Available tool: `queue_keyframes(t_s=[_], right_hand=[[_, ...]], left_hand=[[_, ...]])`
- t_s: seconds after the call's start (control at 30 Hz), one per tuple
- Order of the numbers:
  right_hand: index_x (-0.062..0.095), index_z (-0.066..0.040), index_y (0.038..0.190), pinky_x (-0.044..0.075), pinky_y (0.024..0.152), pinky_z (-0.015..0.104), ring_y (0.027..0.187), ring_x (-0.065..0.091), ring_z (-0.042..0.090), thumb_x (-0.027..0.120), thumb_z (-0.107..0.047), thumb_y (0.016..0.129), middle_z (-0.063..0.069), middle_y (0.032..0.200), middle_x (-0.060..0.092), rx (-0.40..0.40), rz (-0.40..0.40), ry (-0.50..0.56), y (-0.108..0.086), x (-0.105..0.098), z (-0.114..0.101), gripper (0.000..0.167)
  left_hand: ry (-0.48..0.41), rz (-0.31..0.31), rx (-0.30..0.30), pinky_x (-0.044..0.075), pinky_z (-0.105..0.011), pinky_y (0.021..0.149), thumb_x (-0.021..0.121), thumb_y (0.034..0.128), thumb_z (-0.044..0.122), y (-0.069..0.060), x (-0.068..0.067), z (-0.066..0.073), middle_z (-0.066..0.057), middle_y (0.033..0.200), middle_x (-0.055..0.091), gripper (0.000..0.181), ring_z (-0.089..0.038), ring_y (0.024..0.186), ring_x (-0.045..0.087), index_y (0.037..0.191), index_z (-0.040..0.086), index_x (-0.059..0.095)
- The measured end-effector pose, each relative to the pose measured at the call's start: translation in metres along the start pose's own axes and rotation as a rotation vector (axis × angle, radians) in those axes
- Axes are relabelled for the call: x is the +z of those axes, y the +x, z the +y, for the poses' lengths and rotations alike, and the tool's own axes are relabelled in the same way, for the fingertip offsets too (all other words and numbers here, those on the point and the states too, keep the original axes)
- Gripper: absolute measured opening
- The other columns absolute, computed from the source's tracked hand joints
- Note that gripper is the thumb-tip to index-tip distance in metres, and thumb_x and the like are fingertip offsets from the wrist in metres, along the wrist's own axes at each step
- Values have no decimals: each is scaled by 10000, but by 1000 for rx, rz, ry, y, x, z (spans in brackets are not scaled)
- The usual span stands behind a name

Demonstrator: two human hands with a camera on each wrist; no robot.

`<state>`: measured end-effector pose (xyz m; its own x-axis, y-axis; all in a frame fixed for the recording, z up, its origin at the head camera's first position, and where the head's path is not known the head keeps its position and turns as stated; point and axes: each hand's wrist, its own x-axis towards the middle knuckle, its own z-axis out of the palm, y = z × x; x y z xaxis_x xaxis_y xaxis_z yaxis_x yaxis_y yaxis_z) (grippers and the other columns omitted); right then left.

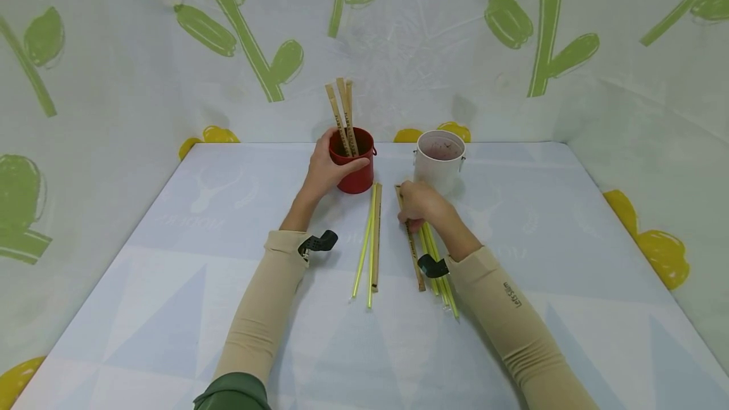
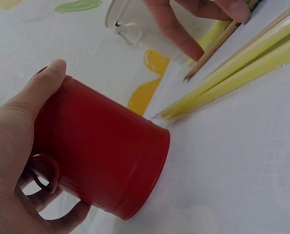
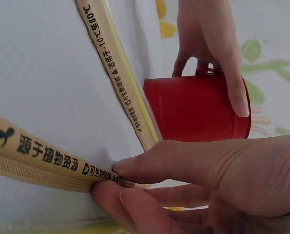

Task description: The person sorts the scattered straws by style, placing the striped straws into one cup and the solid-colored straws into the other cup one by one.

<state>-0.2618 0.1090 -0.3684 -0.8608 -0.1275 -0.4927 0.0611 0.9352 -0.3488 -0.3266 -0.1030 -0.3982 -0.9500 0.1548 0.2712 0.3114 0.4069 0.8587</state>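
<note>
My left hand grips a small red metal bucket at the back of the table, thumb along one side and fingers around the other. Several brown paper-wrapped straws stand leaning in it. With thumb and fingers, my right hand pinches a printed brown paper-wrapped straw near its far end. Under that hand and wrist lie several yellow straws in clear wrappers. Between the hands, two yellow straws lie beside another brown wrapped straw.
Behind my right hand stands a white metal bucket with side handles; in the head view its visible inside holds no straws. The pale blue patterned table meets a leaf-printed backdrop at its back and sides.
</note>
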Motion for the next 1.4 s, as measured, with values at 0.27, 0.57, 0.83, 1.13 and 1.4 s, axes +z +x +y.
queue_keyframes(t_s=[0.27, 0.57, 0.83, 1.13, 1.4], right_hand=[[523, -33, 1244, 571, 565, 226, 590, 691, 152, 740, -153, 869, 141, 937, 645, 30, 0, 14, 0, 2, -2, 450], [484, -36, 1331, 575, 574, 235, 592, 682, 150, 741, -152, 866, 145, 989, 632, 8, 12, 34, 0, 2, -1, 544], [503, -47, 1236, 579, 588, 247, 595, 682, 156, 750, -159, 857, 128, 918, 640, -10, 25, 39, -1, 3, 0, 467], [446, -58, 1403, 585, 600, 246, 624, 680, 163, 742, -198, 871, 142, 997, 617, -17, 29, 50, 0, 0, 1, 625], [510, -47, 1344, 588, 635, 259, 640, 679, 176, 743, -249, 869, 121, 916, 643, -14, 59, 29, -3, -5, 2, 566]], left_hand=[[3, 1, 6, 504, -439, 1021, 803, 773, 465, 0, 0, 0, -30, 1461, 422, 913, -185, 1335, 425, 1490, 216, 296], [-3, -1, 13, 502, -424, 1021, 801, 773, 470, 1, 0, 0, -13, 1448, 433, 899, -172, 1321, 437, 1482, 215, 311], [-18, -5, 16, 500, -426, 1024, 800, 768, 488, 1, 0, 0, -9, 1443, 438, 896, -173, 1322, 435, 1475, 221, 320], [-7, 0, 6, 505, -431, 1019, 799, 769, 489, 0, 0, -3, -17, 1457, 426, 908, -182, 1335, 426, 1484, 223, 306], [-9, -6, 1, 501, -440, 1027, 802, 769, 480, 0, 0, 0, -27, 1466, 417, 914, -185, 1339, 420, 1487, 221, 300]])
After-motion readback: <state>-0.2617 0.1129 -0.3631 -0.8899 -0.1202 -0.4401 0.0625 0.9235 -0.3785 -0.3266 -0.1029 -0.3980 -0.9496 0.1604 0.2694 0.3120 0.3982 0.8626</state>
